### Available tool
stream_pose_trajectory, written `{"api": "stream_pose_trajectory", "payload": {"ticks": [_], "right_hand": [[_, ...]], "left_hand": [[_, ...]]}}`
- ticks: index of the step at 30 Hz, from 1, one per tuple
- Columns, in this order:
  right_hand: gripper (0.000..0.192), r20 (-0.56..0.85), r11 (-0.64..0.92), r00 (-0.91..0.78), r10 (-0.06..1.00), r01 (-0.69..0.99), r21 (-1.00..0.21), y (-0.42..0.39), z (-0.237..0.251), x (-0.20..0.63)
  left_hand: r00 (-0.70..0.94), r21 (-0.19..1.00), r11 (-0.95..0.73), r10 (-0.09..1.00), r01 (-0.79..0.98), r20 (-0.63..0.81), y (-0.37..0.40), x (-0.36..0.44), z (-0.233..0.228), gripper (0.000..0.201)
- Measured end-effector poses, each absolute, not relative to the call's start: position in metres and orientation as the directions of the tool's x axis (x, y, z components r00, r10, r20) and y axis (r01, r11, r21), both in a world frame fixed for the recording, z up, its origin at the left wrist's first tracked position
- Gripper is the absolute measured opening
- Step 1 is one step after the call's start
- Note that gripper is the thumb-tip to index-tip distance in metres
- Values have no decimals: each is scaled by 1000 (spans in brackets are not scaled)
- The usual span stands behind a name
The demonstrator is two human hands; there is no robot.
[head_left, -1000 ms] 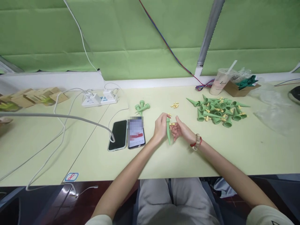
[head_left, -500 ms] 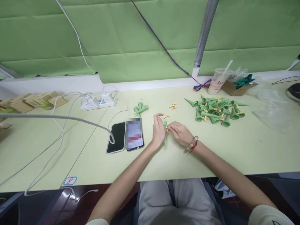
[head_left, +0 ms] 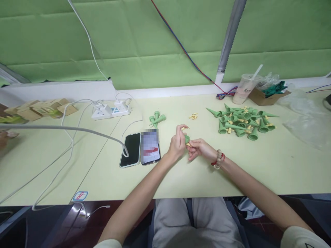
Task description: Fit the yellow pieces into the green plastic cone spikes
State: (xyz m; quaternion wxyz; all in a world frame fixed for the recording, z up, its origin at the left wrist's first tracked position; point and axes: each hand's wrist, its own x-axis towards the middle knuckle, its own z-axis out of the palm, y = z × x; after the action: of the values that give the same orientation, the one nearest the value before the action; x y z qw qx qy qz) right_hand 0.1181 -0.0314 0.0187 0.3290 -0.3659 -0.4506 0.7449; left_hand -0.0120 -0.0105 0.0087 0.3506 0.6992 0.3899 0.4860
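Note:
My left hand (head_left: 177,142) grips a green plastic cone (head_left: 187,138) above the pale green table (head_left: 258,172); only the cone's wide end shows between the fingers. My right hand (head_left: 199,148), with a bead bracelet at the wrist, pinches a small yellow piece (head_left: 188,144) right at the cone's mouth. A pile of green cones (head_left: 240,121) mixed with yellow pieces lies to the right. A few loose yellow pieces (head_left: 193,116) lie behind my hands. Three green cones (head_left: 156,119) lie to the left.
Two phones (head_left: 143,148) lie left of my hands, one on a white cable. A power strip (head_left: 110,110) sits behind them. A drink cup with a straw (head_left: 244,89), a cardboard box (head_left: 269,96) and clear plastic bags (head_left: 305,117) stand at the back right. Small wooden boxes (head_left: 38,108) lie far left.
The cone was held upright with its tip on the table. It now sits higher, tilted so its wide end faces me, and my right hand presses the yellow piece against it.

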Motion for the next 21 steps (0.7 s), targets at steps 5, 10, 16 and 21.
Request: {"api": "stream_pose_trajectory", "payload": {"ticks": [5, 10, 16, 21], "right_hand": [[29, -385, -641, -622, 682, -254, -725, -28, 18, 118], [45, -278, -327, -479, 833, -20, -945, -29, 17, 113], [44, 346, 492, -357, 868, 510, -706, -30, 15, 118], [51, 231, 336, -302, 925, 367, -868, -33, 11, 110]], "left_hand": [[269, 853, -485, 862, 195, 429, -10, -13, 13, 41], [107, 939, -337, 938, 62, 330, -10, -6, 17, 37], [33, 981, -192, 981, 9, 192, -7, -2, 21, 31], [36, 952, -300, 954, 67, 298, -9, -4, 18, 30]]}}
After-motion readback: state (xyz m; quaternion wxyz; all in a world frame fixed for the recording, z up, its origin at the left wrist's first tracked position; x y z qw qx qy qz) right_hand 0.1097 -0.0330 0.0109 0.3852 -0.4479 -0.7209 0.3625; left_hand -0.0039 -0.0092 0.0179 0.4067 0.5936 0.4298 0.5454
